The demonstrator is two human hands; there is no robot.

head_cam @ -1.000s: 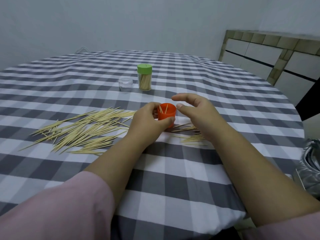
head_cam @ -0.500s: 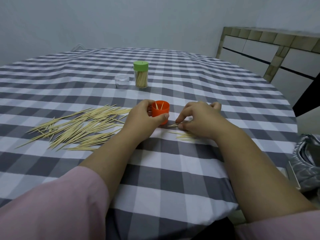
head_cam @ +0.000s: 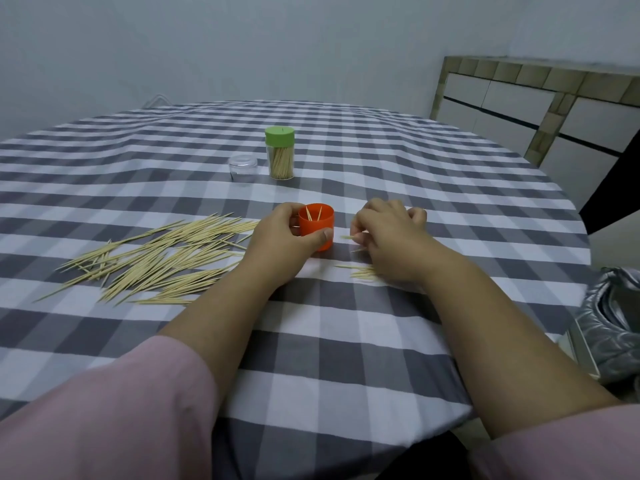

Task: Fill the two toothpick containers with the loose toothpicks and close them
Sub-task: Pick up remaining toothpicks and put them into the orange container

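Just right of frame centre, our left hand (head_cam: 284, 244) wraps the orange container (head_cam: 317, 226), likely to steady it for loading, while our right hand (head_cam: 388, 233) pinches one toothpick (head_cam: 346, 238) beside it. The container stands open with two sticks inside; the loose toothpicks (head_cam: 156, 258) fan out at left.

I see my left hand (head_cam: 280, 244) gripping the open orange plastic container (head_cam: 317, 226) on the checked tablecloth (head_cam: 346, 341). My right hand (head_cam: 388, 233) pinches a thin wooden toothpick (head_cam: 347, 238) just beside it.
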